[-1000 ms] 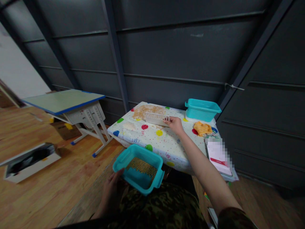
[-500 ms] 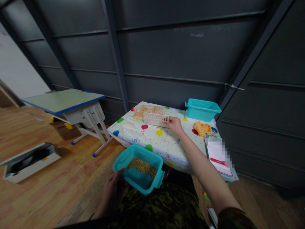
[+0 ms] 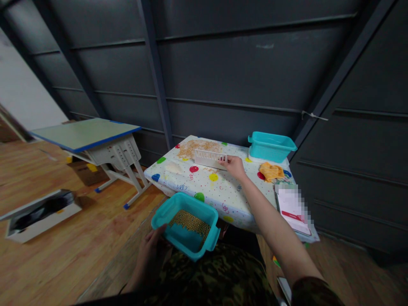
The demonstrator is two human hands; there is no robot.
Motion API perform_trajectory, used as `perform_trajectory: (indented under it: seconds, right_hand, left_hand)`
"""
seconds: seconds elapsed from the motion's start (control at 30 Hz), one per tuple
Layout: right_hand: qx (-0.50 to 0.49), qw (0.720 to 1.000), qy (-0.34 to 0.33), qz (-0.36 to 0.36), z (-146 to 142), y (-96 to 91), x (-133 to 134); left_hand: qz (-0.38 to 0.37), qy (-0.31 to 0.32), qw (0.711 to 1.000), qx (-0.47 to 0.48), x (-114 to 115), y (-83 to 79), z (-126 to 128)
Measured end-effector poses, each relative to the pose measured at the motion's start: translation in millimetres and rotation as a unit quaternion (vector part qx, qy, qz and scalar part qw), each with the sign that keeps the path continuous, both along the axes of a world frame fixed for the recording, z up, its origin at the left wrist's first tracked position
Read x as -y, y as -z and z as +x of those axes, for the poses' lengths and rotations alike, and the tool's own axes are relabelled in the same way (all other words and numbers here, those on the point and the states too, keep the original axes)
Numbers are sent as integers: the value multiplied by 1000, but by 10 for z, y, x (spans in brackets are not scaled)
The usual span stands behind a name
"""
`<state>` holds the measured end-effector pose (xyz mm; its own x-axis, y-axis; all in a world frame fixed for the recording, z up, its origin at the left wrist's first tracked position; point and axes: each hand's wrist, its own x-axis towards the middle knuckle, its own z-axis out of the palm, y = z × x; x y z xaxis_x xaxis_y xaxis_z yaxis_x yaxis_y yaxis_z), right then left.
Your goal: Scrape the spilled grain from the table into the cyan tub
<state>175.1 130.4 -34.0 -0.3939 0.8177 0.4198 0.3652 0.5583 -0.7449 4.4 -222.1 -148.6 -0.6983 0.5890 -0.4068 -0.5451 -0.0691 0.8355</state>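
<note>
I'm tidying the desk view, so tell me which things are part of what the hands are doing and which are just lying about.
In use:
left hand holding teal tub of beans
right hand on white comb tool
grain pile

Lying about:
second teal tub
orange cloth
notebook
blue-edged desk

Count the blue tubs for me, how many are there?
2. One tub sits low by the lap, held by the left hand, with small beans inside. The other tub stands at the table's far right corner. None seem hidden.
</note>
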Motion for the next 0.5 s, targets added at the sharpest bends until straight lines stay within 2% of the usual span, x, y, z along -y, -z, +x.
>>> perform_trajectory:
  seconds: [0.2, 0.37, 0.5]
  right_hand:
    - [0, 1000, -25, -5, 11, -25, 19]
    - [-2, 1000, -17, -9, 13, -34, 12]
    - [-3, 999, -38, -14, 15, -37, 16]
  left_hand:
    - [21, 10, 1000, -4, 7, -32, 10]
    - [12, 7, 1000, -13, 2, 15, -10]
    - [0, 6, 1000, -16, -6, 18, -7]
